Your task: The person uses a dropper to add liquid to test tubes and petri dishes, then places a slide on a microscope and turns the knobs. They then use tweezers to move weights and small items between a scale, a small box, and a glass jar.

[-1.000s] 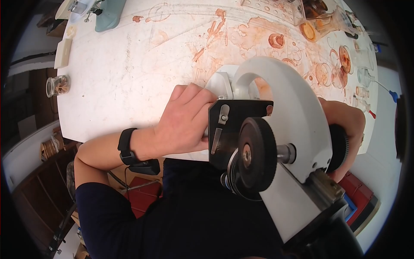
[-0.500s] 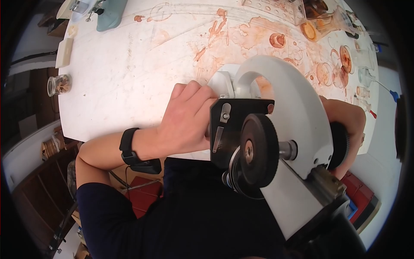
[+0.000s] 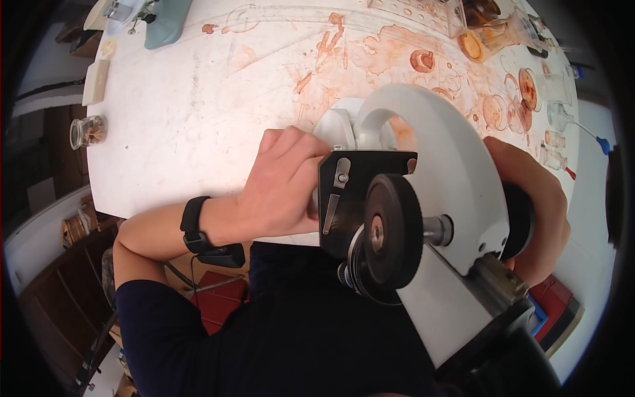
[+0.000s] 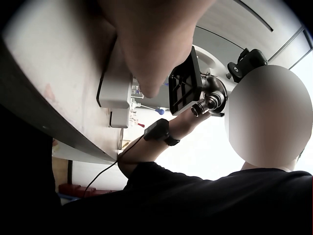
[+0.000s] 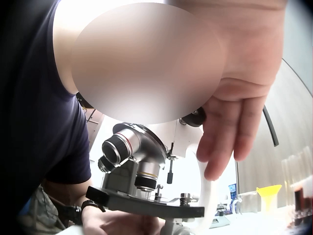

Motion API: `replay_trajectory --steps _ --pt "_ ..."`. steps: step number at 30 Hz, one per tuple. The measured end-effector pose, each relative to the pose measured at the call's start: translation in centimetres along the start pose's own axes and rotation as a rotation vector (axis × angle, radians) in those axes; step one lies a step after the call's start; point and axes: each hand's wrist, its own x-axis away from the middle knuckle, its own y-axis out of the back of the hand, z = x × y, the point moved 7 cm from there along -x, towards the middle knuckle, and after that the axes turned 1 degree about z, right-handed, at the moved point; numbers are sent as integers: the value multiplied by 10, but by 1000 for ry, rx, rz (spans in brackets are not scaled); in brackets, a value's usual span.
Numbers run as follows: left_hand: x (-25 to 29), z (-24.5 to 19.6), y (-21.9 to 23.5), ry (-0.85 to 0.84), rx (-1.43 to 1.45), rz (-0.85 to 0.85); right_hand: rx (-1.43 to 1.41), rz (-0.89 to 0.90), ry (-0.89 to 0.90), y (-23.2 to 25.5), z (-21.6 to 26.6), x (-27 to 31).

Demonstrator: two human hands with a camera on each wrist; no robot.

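A white microscope arm [image 3: 430,132] with black focus knobs stands over a black stage [image 3: 350,198]. My left hand [image 3: 281,182] is at the stage's left edge, knuckles up; its fingertips are hidden below the stage. In the right wrist view, that hand [image 5: 122,223] shows under the stage [image 5: 146,204] and the objective lenses [image 5: 120,147]. My right hand [image 3: 539,205] lies around the outer side of the right focus knob [image 3: 519,221]. Its fingers [image 5: 225,132] extend fairly straight past a black knob [image 5: 194,117] in the right wrist view; the thumb is hidden there.
A glass jar [image 3: 88,132] and a white block [image 3: 96,83] stand at the table's left edge. Far left is a green-grey device [image 3: 165,23]. Stained glassware, including a round dish [image 3: 529,89], stands at the right, and red-brown stains mark the tabletop [image 3: 198,99].
My right hand has come outward and up around the right knob, showing more of its back. The left hand stays almost where it was at the stage; the head view has shifted slightly.
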Motion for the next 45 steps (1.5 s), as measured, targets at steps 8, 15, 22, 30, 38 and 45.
replay_trajectory --steps 8,15,22,30,38,45 --pt "1 -2 -3 -57 68 63 52 15 -244 3 12 3" --pt "4 1 -8 -70 72 99 -19 -11 -249 1 6 5" --pt "3 0 -4 -64 176 38 -39 54 -263 2 6 4" --pt "1 1 -3 -49 241 12 -99 50 -276 -1 2 9" --pt "1 3 -6 -26 267 43 -11 41 -286 2 7 3" --pt "-2 3 -7 -44 245 106 -22 -5 -346 -1 7 8"
